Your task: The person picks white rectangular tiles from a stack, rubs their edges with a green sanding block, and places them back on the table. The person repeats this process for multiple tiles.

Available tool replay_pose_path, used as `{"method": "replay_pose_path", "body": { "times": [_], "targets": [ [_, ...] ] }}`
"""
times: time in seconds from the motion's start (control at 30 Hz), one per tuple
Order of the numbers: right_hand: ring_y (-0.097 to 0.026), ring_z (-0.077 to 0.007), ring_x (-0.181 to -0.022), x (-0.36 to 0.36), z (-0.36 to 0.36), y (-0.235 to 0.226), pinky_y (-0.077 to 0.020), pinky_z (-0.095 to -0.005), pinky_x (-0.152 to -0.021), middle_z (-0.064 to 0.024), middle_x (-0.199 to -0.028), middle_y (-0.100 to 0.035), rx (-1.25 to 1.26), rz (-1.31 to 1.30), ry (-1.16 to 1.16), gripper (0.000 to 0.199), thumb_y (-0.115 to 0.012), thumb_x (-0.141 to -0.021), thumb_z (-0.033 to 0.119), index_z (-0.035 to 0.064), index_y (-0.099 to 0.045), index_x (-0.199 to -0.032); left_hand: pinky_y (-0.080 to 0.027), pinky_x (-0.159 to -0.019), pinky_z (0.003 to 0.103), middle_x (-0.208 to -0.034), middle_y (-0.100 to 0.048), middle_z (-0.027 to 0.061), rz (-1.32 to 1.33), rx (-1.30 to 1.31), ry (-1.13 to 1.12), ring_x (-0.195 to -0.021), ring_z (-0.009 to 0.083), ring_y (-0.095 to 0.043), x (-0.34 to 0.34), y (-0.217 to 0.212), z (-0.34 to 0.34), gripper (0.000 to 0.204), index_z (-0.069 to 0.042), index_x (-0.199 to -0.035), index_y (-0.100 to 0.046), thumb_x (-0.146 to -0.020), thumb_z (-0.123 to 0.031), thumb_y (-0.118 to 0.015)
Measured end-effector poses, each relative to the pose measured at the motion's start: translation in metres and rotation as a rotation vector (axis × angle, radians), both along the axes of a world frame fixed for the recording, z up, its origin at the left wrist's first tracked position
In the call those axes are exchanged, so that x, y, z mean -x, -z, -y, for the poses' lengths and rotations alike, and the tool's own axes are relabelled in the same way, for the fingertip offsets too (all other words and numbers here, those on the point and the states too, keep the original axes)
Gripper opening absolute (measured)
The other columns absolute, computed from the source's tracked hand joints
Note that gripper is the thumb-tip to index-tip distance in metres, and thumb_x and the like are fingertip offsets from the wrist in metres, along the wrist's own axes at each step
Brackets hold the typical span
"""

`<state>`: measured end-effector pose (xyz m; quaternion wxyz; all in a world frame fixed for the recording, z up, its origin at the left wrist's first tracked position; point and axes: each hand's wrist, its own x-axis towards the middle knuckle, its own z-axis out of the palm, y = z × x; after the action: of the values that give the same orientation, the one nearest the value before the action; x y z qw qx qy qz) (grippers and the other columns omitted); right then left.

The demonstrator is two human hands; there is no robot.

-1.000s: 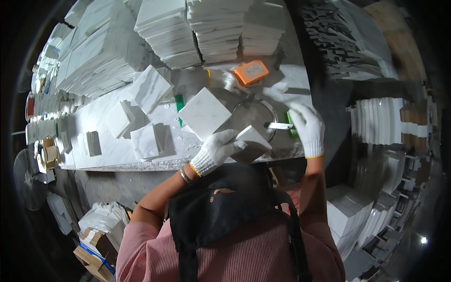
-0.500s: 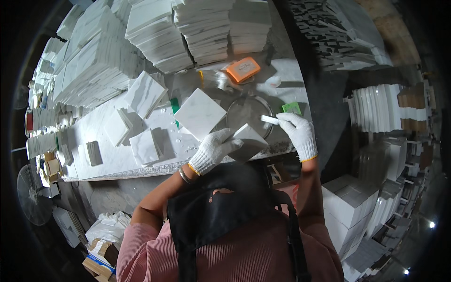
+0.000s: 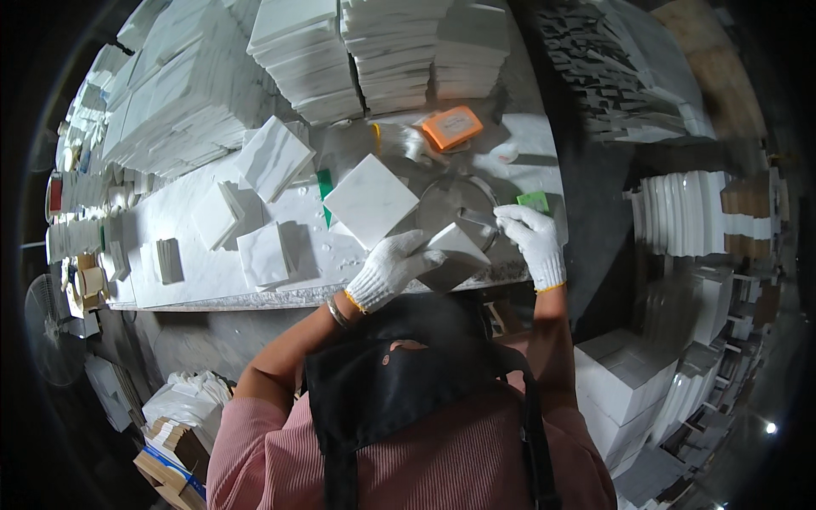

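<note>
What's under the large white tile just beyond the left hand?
The large white tile overlaps part of a green strip at its left corner, and a pale edge peeks out at its lower left. Whatever lies beneath its middle is covered.

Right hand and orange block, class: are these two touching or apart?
Apart. The head view shows tabletop between the right hand and the orange block.

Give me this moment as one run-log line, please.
left hand: holding white tile | right hand: holding small flat strip | nearby: orange box, green block, tile stacks
</note>
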<state>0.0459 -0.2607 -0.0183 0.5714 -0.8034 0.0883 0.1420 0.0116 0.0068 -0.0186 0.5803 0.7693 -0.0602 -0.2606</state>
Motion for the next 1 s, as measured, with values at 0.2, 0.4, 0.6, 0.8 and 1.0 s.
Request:
{"method": "replay_pose_path", "body": {
  "times": [0.2, 0.4, 0.6, 0.8, 1.0],
  "targets": [
    [-0.056, -0.0041, -0.066, 0.014, -0.011, -0.044, -0.0386, -0.0185, -0.056, -0.0014, -0.083, -0.070, -0.025, -0.004, 0.099, 0.023, -0.069, -0.087, 0.009, 0.0026, -0.074, -0.108, -0.047, -0.072, 0.033, -0.085, -0.062, 0.0097, 0.014, 0.038, -0.044, -0.078, 0.0146, -0.056, 0.003, 0.009, 0.003, 0.029, 0.004, -0.105, -0.065, -0.092, -0.021, -0.070],
    [-0.061, -0.0076, -0.070, 0.024, -0.014, -0.055, -0.0470, -0.0220, -0.063, -0.0047, -0.086, -0.072, 0.023, 0.147, 0.054, 0.023, -0.068, -0.087, 0.007, 0.0001, -0.074, -0.108, -0.048, -0.073, 0.033, -0.088, -0.064, 0.0080, -0.089, 0.050, -0.040, -0.081, 0.0131, -0.057, 0.001, -0.005, 0.005, 0.032, 0.004, -0.111, -0.066, -0.092, -0.022, -0.070],
    [-0.069, -0.0164, -0.087, 0.031, -0.010, -0.054, -0.0542, -0.0285, -0.078, -0.0109, -0.099, -0.074, 0.140, 0.252, -0.004, 0.018, -0.071, -0.086, 0.003, -0.0002, -0.073, -0.104, -0.050, -0.077, 0.032, -0.091, -0.066, 0.0089, -0.092, 0.078, -0.049, -0.085, 0.0135, -0.060, 0.004, 0.001, 0.006, 0.034, 0.004, -0.115, -0.066, -0.092, -0.021, -0.069],
    [-0.071, -0.0179, -0.086, 0.033, -0.011, -0.057, -0.0546, -0.0292, -0.079, -0.0118, -0.098, -0.075, 0.182, 0.332, -0.004, 0.017, -0.072, -0.085, 0.002, 0.0000, -0.073, -0.102, -0.050, -0.077, 0.031, -0.093, -0.067, 0.0090, -0.095, 0.070, -0.034, -0.085, 0.0134, -0.061, 0.005, 0.003, 0.006, 0.035, 0.004, -0.116, -0.066, -0.093, -0.023, -0.069],
    [-0.071, -0.0192, -0.086, 0.034, -0.010, -0.057, -0.0547, -0.0296, -0.078, -0.0116, -0.097, -0.075, 0.229, 0.418, -0.023, 0.017, -0.072, -0.085, 0.002, 0.0007, -0.073, -0.102, -0.050, -0.077, 0.031, -0.094, -0.067, 0.0094, -0.105, 0.104, -0.046, -0.085, 0.0137, -0.062, 0.006, -0.001, 0.008, 0.036, 0.004, -0.118, -0.065, -0.094, -0.023, -0.068]
  ]
}}
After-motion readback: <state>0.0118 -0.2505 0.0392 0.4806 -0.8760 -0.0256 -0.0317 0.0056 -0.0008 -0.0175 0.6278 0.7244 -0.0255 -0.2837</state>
